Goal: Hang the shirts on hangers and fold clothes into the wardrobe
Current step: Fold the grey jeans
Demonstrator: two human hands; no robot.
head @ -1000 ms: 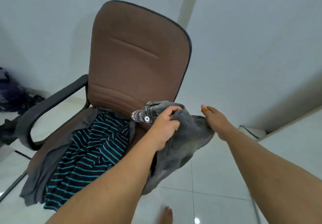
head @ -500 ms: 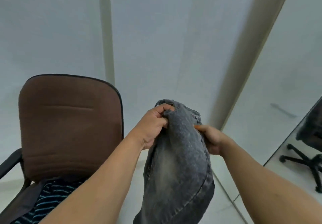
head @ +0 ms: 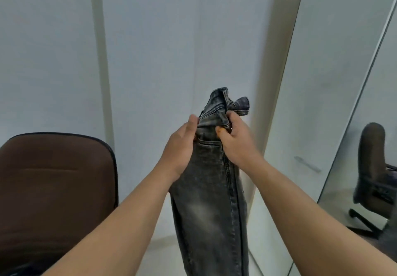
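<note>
I see grey jeans (head: 211, 190) lifted higher than before, left hand (head: 180, 147) and right hand (head: 235, 140) gripping waistband, brown chair (head: 55, 190) left, mirror (head: 365, 147) right.

Pale grey-white wall panels (head: 150, 50) fill the upper frame. Brown chair back (head: 53, 179), dark piping, lower left. Mirror (head: 369, 147) at right edge reflects an office chair (head: 373, 174). Light floor (head: 159, 252) at bottom centre.

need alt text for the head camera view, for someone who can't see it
Two bare hands hold up a pair of grey washed jeans by the waistband, the left hand and right hand gripping either side of it. A brown office chair stands at lower left, before pale panels, with a mirror at right.
</note>
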